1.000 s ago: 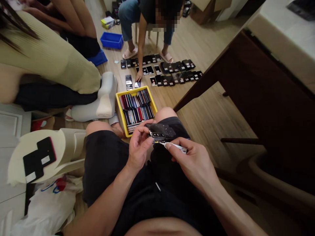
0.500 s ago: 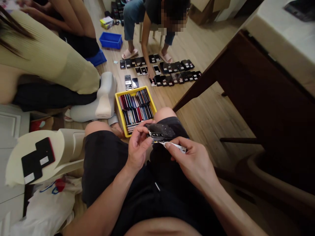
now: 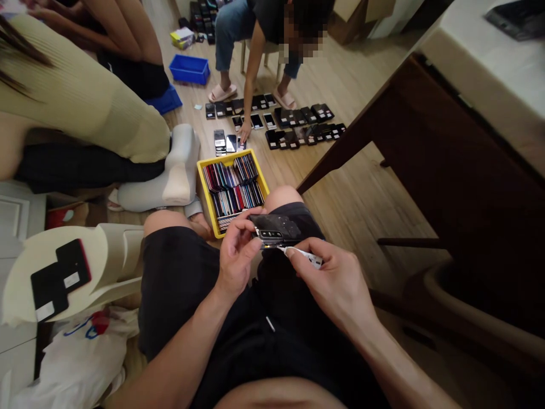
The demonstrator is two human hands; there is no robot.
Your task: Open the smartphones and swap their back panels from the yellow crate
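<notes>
My left hand (image 3: 235, 258) is closed on the end of a dark smartphone (image 3: 284, 225), holding it above my lap. The phone's camera strip faces up, and its near edge is turned towards me. Between the thumb and fingers of my right hand (image 3: 334, 270) is a slim white glue tube (image 3: 311, 259) with dark print. Its thin nozzle points left and meets, or nearly meets, the phone's near edge; whether anything comes out is too small to see.
A yellow crate (image 3: 205, 193) packed with upright phones stands before my knees. Rows of phones (image 3: 298, 137) lie on the floor beyond, where a person reaches down. At left, two dark phones (image 3: 50, 291) lie on a cream stool (image 3: 21, 255). A dark wooden table (image 3: 409, 85) stands at right.
The other person's hand has moved left along the rows to a phone just behind the yellow crate. My hands, the phone and the tube have barely moved; the view has shifted slightly.
</notes>
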